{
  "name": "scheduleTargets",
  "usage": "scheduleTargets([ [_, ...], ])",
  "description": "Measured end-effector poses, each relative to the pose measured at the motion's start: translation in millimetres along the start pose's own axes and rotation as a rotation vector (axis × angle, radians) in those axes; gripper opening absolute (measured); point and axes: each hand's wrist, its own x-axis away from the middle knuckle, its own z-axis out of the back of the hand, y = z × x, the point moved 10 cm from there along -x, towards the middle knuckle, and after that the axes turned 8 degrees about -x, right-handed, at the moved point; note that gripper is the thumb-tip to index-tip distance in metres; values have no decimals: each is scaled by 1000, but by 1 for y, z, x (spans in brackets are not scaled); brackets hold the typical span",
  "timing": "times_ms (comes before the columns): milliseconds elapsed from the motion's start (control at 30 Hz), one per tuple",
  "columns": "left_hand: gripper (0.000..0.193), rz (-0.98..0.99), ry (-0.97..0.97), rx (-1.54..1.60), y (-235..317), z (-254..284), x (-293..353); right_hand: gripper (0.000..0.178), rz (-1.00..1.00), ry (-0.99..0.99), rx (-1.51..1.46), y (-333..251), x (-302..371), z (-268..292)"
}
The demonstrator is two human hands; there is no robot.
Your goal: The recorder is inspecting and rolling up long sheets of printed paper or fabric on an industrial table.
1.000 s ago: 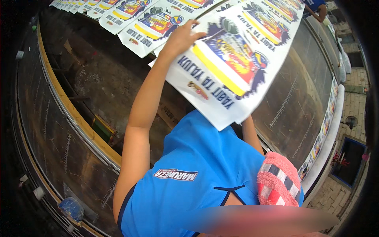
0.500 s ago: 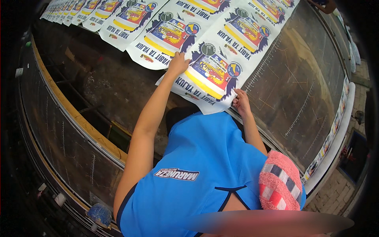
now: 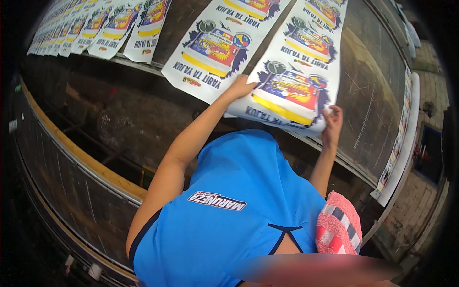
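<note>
A long white printed sheet [image 3: 292, 95] lies along the dark table, bearing a repeated blue, red and yellow design. At its near end, my left hand [image 3: 242, 87] pinches the left edge. My right hand [image 3: 332, 125] grips the near right corner, thumb and fingers closed on it. Between my hands the near end is lifted and curls down over the table's edge. Another white sheet of the same print [image 3: 210, 52] lies flat just left of it, a strip of dark tabletop showing between the two farther up.
More printed sheets [image 3: 114, 28] lie in a row at the far left. Bare dark tabletop [image 3: 366, 103] with scratch marks stretches to the right. A white roll with a printed edge [image 3: 399, 143] runs along the right side. Behind my left arm is a second long table [image 3: 71, 177].
The held sheet has shifted right with both my hands, and its near end has lifted. Gaps of tabletop now show between sheets that overlapped or touched before.
</note>
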Motion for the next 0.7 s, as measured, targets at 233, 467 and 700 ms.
scheduleTargets([
  [233, 61, -322, 140, 124, 69, 122, 4, 27, 267, -55, 45, -120, 33, -101],
  [467, 54, -293, 262, -4, 5, 282, -30, 51, 36, 55, -26, 10, 3, -208],
  [700, 48, -57, 411, -253, -128, 320, -63, 39, -436, 16, 114, 200, -6, -271],
])
